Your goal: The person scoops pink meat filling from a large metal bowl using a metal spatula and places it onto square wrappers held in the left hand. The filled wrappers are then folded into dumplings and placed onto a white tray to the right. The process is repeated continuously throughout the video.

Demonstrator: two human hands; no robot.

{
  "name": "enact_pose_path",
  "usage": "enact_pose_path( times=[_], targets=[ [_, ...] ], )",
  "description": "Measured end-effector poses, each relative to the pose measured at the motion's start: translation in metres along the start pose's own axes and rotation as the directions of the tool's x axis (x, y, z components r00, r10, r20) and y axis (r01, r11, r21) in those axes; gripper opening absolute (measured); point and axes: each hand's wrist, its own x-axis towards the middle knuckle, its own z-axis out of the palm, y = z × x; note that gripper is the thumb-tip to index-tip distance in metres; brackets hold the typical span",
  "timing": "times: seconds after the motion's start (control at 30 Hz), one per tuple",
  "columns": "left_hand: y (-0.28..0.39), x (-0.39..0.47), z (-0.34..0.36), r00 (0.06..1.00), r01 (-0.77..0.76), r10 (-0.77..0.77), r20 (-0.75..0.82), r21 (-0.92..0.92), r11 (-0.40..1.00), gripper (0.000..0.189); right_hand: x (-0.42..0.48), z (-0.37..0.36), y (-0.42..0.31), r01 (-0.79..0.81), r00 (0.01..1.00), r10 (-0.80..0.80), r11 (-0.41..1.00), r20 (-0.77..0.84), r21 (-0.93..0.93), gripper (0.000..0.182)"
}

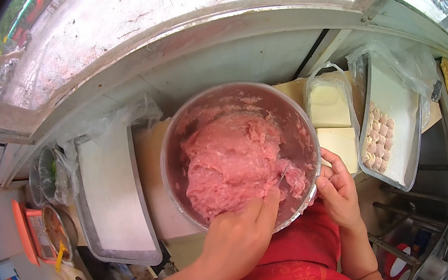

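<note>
A large round metal bowl (172, 187) stands before me, holding a big mound of pink minced meat (230, 152). My left hand (241, 228) reaches over the near rim, its fingertips down at the meat and partly hidden. From its fingers a thin metal tool (283, 174) sticks out, its tip against a small clump of meat (296, 179) at the bowl's right side. At the near right rim is my right hand (340, 188), thumb and curled fingers gripping the edge.
To the left lies a pale shallow tray (115, 199) under clear plastic. Stacked dough wrappers (337, 144) sit in a plastic bag on the right, beside a metal tray (402, 113) with several small dumplings (378, 138). A small pot (61, 225) stands far left. Behind the bowl rises a window ledge (233, 25).
</note>
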Motion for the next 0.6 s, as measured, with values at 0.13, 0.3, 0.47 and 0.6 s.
enact_pose_path(
  times=[0.13,0.3,0.47,0.6],
  targets=[
    [0.005,-0.006,0.003,0.998,-0.053,0.057,0.027,-0.127,0.99,0.052,0.0,0.0,0.001,-0.025,1.0,0.025,0.999,0.015,0.029,0.055],
    [0.004,-0.003,-0.013,1.0,0.026,-0.027,0.008,0.048,0.998,0.05,0.0,-0.002,0.002,0.002,1.0,-0.002,1.0,0.003,0.001,0.055],
    [-0.01,0.004,-0.005,0.996,0.087,-0.091,-0.022,-0.136,0.987,0.038,-0.002,0.001,0.001,-0.017,1.0,0.017,1.0,0.003,0.024,0.054],
    [-0.009,0.01,-0.017,0.975,0.223,-0.224,-0.002,-0.107,0.969,0.031,-0.001,0.0,0.001,0.002,1.0,-0.002,1.0,0.003,0.003,0.054]
  ],
)
